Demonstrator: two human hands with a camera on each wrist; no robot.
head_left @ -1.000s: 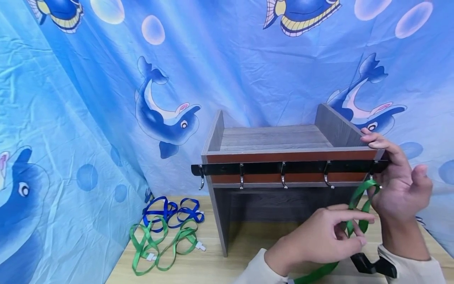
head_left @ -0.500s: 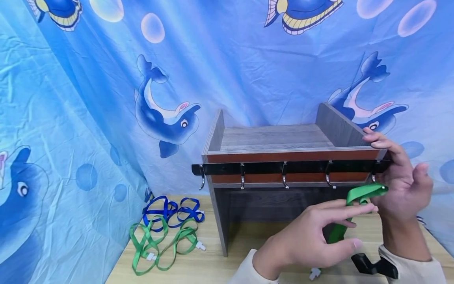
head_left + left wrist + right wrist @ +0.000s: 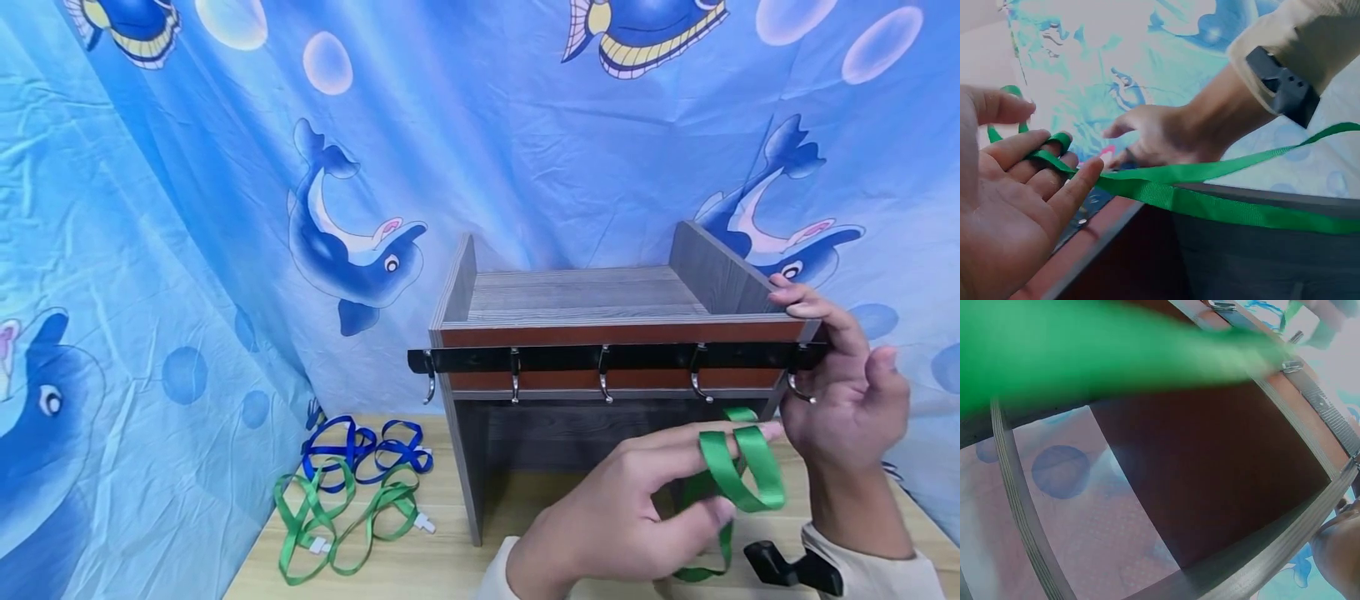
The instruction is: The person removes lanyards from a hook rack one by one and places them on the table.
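Observation:
My left hand [image 3: 637,500] is below the right part of the hook rail [image 3: 562,357], holding a green lanyard [image 3: 765,479]. In the left wrist view, its strap runs between the fingers, and two lengths stretch to the right. In the head view, a loop hangs at the fingertips, apart from the bare rightmost hook [image 3: 799,387]. My right hand [image 3: 847,392] rests against the right end of the grey wooden shelf [image 3: 585,292]. Its fingers touch the side panel's edge and its thumb points up. A blurred green strap crosses the right wrist view.
Several metal hooks line the black rail on the shelf's front. Left of the shelf, green lanyards [image 3: 367,525] and blue lanyards [image 3: 345,442] with white clips lie on the wooden table [image 3: 442,575]. A curtain [image 3: 525,167] printed with dolphins hangs behind and at the left.
The green lanyard's loop has come away from the rightmost hook and dropped over my left fingers. My left hand has shifted slightly left and down; my right hand stays at the shelf.

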